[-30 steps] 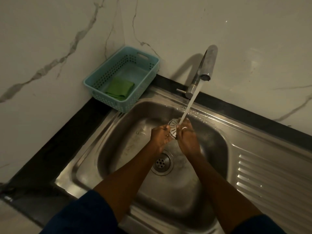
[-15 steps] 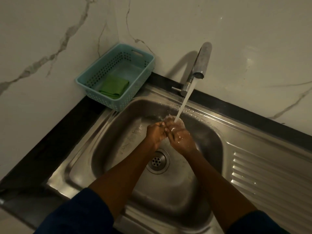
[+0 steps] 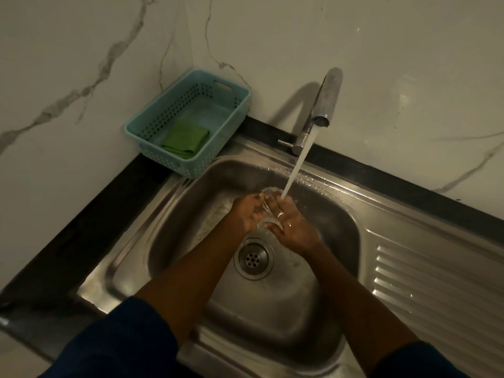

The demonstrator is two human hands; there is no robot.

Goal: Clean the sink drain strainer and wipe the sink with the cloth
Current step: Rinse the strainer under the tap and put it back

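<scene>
Both hands hold the small round metal drain strainer point(image 3: 268, 207) over the steel sink point(image 3: 191, 222), under the running water from the tap point(image 3: 326, 105). My left hand point(image 3: 246, 212) grips its left edge, my right hand point(image 3: 293, 225) its right side. The strainer is mostly hidden by fingers and splashing water. Below the hands the open drain hole point(image 3: 253, 258) shows in the sink bottom. A folded green cloth point(image 3: 186, 140) lies in the teal basket point(image 3: 141, 132) at the back left.
The ribbed draining board point(image 3: 436, 290) lies to the right of the basin. A black counter edge point(image 3: 81, 241) runs round the sink, with marble walls behind and to the left. The tap lever point(image 3: 285, 143) sticks out left of the tap base.
The hands have turned the strainer under the stream, so it is more covered by fingers and water than a second ago. The view has shifted slightly.
</scene>
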